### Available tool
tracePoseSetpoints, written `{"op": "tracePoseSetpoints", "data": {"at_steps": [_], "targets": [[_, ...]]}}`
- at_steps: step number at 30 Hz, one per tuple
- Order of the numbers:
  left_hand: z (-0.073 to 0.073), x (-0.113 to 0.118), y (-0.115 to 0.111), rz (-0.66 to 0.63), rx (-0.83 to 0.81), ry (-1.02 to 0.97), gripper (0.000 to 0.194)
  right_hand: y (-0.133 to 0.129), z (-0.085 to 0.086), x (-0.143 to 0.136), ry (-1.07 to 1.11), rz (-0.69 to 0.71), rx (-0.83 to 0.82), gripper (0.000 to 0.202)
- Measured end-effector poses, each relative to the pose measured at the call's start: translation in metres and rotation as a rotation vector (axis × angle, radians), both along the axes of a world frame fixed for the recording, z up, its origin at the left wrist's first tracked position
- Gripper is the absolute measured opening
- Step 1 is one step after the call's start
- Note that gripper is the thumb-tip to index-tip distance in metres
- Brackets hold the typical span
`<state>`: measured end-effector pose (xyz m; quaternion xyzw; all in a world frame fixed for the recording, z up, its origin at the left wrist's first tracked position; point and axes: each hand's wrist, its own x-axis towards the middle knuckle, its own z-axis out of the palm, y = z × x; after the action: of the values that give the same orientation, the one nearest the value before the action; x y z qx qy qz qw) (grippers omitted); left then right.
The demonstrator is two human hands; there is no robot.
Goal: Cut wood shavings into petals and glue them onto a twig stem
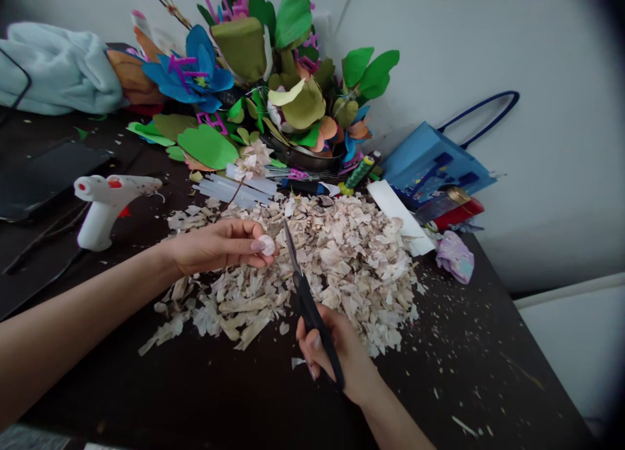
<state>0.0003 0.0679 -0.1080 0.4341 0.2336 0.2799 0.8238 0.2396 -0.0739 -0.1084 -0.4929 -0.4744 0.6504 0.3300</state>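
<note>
Between the thumb and fingers of my left hand (222, 245) is a small, pale, rounded petal-like piece (266, 244). My right hand (336, 349) grips black-handled scissors (303, 294), their blades pointing up and away and looking nearly closed. The blade tips are a short way right of the pale piece, apart from it. Beneath both hands spreads a wide heap of dry, whitish petal scraps (351, 254). Longer strips lie at its near left side.
A white glue gun (105, 202) stands at left, near clear glue sticks (237, 188). Behind are colourful paper flowers (297, 101), a green thread spool (360, 172) and a light-blue fabric (61, 69). A blue bag (420, 160) leans at the wall, beside a crumpled lilac piece (455, 257).
</note>
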Motion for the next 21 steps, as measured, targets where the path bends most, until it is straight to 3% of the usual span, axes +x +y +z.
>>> {"op": "tracePoseSetpoints", "data": {"at_steps": [14, 21], "targets": [[-0.001, 0.026, -0.041, -0.015, 0.021, 0.247, 0.021, 0.011, -0.002, -0.002, 0.038, -0.348, 0.118, 0.040], [-0.004, 0.032, -0.053, -0.068, 0.106, 0.275, 0.017, 0.012, -0.004, -0.001, 0.140, -0.401, 0.166, 0.039]]}}
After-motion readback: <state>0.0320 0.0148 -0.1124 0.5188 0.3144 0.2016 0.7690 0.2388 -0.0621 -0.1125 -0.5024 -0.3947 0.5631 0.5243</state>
